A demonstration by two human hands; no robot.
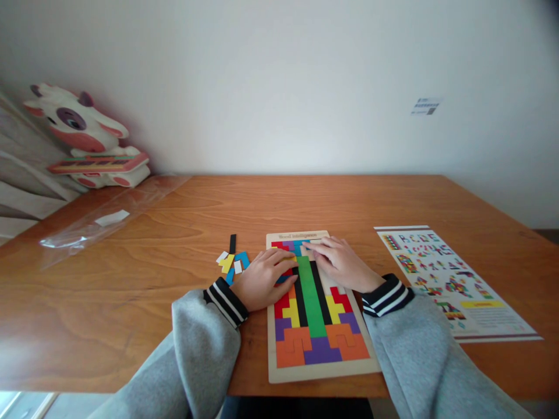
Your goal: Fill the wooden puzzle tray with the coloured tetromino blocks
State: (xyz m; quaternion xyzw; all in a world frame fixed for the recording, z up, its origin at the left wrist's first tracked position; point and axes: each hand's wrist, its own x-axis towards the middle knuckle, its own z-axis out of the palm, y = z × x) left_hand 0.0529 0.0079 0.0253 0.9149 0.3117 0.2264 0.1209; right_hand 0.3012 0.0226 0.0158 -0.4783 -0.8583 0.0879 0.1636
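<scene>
A wooden puzzle board (323, 372) with a pale frame lies in front of me, mostly filled with flat coloured block pieces. A long green strip (312, 302) runs down its middle, flanked by black ones. My left hand (264, 276) rests over the board's left side, fingers stretched loosely across red and yellow pieces, covering some of them. From the right, my right hand (345, 265) reaches over the upper part, its fingers extended with the tips at a blue piece (299, 249). Whether anything is beneath its fingertips I cannot tell.
Several loose pieces, including a yellow one (227, 263) and a black bar (233, 243), lie left of the board. A printed pattern sheet (458, 285) is at right. Further back left are a clear plastic bag (78, 235) and a cow-shaped toy keyboard (100, 163).
</scene>
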